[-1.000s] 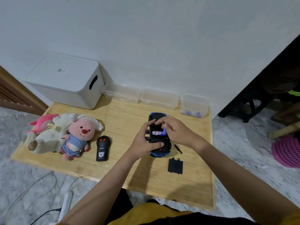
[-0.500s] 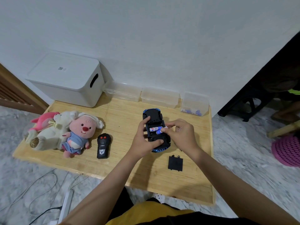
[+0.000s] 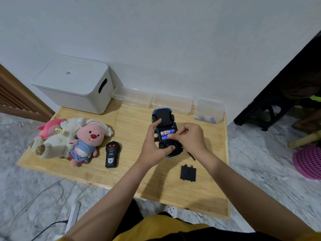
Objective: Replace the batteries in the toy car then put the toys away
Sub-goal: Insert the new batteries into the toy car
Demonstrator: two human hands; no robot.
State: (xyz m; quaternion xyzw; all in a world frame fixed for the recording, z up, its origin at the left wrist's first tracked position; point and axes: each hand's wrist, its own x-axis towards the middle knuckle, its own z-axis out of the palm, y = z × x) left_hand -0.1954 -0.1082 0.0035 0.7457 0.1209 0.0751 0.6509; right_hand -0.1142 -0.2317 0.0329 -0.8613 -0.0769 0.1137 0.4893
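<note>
The blue toy car (image 3: 165,131) lies belly-up on the low wooden table (image 3: 132,122). The left hand (image 3: 153,146) wraps its near end and side. The right hand (image 3: 188,138) curls its fingertips onto the nearer of two blue-and-white batteries (image 3: 167,134) in the open bay.

Biggest risk: the car twists or skids out of the left hand's hold while the right presses down, since it rests on its curved roof. Next, a battery may sit reversed or ride up on its spring; polarity marks are too small to read here, so I cannot say whether they are seated correctly. Smallest: the black battery cover (image 3: 188,173) and a thin dark tool, possibly a screwdriver (image 3: 191,156), lie loose by the right forearm and could be swept off the edge.

The table stands against a white wall on marbled floor, holding a white storage box (image 3: 74,86), clear tubs (image 3: 172,104), plush toys (image 3: 69,138) and a black remote control (image 3: 112,154).
</note>
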